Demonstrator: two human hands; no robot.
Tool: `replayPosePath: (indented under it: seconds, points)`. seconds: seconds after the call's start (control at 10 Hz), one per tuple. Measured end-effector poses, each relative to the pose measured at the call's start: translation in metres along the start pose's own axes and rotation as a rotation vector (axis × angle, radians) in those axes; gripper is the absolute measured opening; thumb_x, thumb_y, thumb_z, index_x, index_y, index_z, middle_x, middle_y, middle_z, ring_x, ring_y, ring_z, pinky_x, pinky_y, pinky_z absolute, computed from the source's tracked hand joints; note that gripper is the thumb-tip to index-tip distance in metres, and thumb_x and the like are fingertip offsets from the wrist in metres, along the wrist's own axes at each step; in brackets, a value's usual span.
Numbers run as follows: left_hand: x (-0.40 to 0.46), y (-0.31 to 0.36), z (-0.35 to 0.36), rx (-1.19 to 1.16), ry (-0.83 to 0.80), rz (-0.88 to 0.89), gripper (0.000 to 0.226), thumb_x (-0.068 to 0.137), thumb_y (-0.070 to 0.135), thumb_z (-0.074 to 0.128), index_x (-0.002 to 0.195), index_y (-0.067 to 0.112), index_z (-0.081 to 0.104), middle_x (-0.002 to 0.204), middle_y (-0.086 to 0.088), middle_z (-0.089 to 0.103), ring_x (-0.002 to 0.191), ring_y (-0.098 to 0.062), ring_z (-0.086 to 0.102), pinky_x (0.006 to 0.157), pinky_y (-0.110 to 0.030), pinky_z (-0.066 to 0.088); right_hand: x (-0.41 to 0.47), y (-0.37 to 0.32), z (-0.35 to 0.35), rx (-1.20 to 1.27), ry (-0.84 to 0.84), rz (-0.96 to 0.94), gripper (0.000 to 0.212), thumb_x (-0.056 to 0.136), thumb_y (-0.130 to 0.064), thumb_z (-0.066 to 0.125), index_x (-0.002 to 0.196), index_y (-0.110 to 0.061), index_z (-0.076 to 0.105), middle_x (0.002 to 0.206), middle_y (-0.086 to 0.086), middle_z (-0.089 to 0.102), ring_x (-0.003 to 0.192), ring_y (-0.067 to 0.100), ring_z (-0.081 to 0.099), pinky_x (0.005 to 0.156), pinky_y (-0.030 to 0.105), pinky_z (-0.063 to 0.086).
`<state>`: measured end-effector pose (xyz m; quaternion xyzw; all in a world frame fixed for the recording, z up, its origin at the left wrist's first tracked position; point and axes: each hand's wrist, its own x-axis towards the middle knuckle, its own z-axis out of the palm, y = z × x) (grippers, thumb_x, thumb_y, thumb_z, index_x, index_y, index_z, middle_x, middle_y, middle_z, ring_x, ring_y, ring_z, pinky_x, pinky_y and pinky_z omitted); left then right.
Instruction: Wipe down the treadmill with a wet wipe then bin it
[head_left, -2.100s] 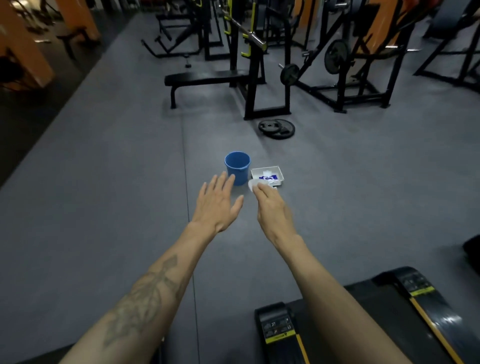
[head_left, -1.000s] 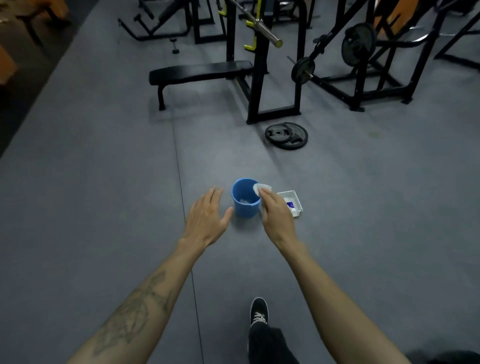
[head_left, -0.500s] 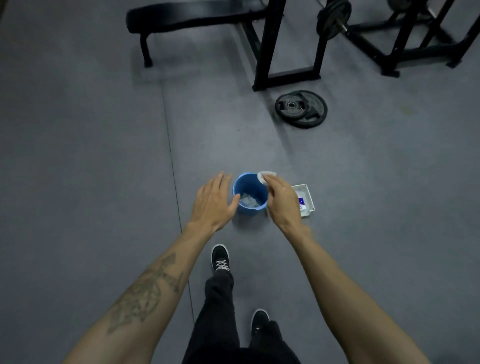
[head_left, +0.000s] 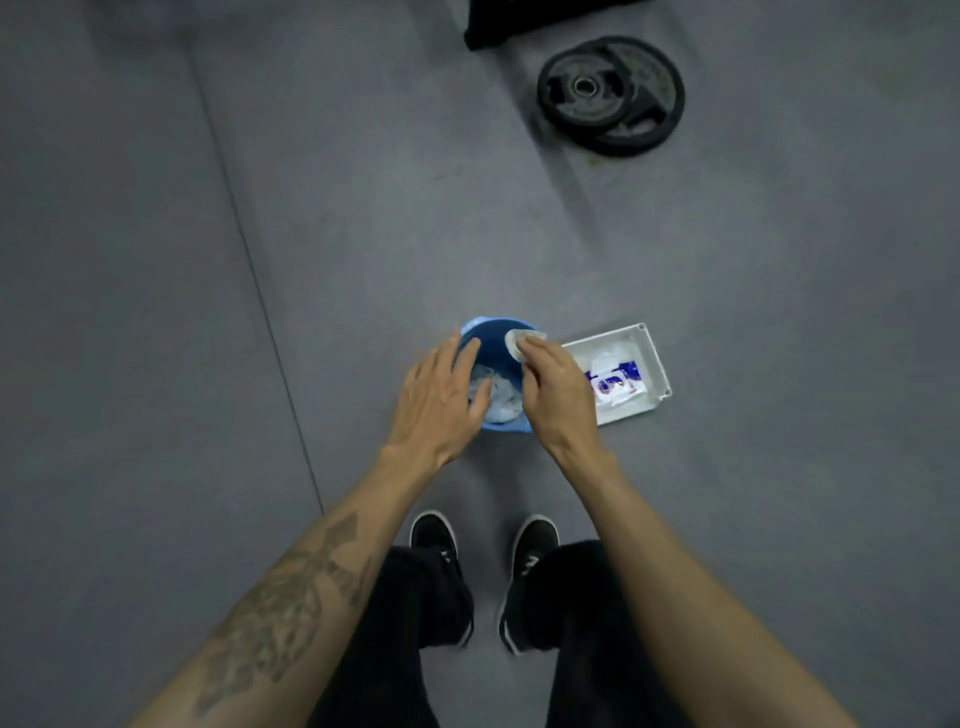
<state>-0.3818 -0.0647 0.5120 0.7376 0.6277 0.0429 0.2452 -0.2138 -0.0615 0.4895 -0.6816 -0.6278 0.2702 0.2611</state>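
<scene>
A small blue bin stands on the grey gym floor just ahead of my feet, with crumpled white wipes lying inside. My right hand pinches a folded white wet wipe in its fingertips, held over the bin's right rim. My left hand hovers above the bin's left side with fingers straight and spread, holding nothing. The treadmill is out of view.
A white tray with a blue-and-white wipe packet sits right of the bin. Two stacked black weight plates lie further ahead on the right. A black rack foot shows at the top. My black shoes stand behind the bin.
I have walked from the treadmill up to the bin and now look straight down at it. Both hands have come over its opening, the wipe still pinched in my right hand.
</scene>
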Motion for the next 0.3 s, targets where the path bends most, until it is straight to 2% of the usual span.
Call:
replayPosePath:
  seconds: [0.1,0.2,0.3]
  points:
    - [0.051,-0.043,0.078,0.044,-0.090,-0.015,0.065,0.102,0.042,0.041,0.157,0.008,0.037,0.162,-0.017,0.035,0.144,-0.034,0.040,0.114,-0.045,0.033,0.038,0.067,0.079,-0.020,-0.152,0.063,0.040,0.098,-0.004,0.055,0.137,-0.007,0.063,0.144,0.011,0.059,0.132,0.030,0.056,0.110,0.042,0.045]
    - [0.095,-0.086,0.147,0.117,-0.175,-0.068,0.071,0.106,0.046,0.044,0.163,0.012,0.020,0.170,-0.014,0.017,0.155,-0.032,0.021,0.121,-0.042,0.021,0.071,0.131,0.151,-0.082,-0.418,0.121,0.049,0.100,-0.012,0.058,0.148,-0.010,0.052,0.161,0.008,0.041,0.146,0.027,0.040,0.117,0.041,0.036]
    - [0.119,-0.119,0.189,0.168,-0.227,-0.119,0.075,0.106,0.051,0.039,0.164,0.012,0.012,0.172,-0.014,0.007,0.158,-0.032,0.008,0.125,-0.044,0.013,0.085,0.170,0.195,-0.128,-0.549,0.149,0.055,0.100,-0.020,0.060,0.153,-0.014,0.046,0.167,0.006,0.030,0.152,0.026,0.030,0.120,0.043,0.031]
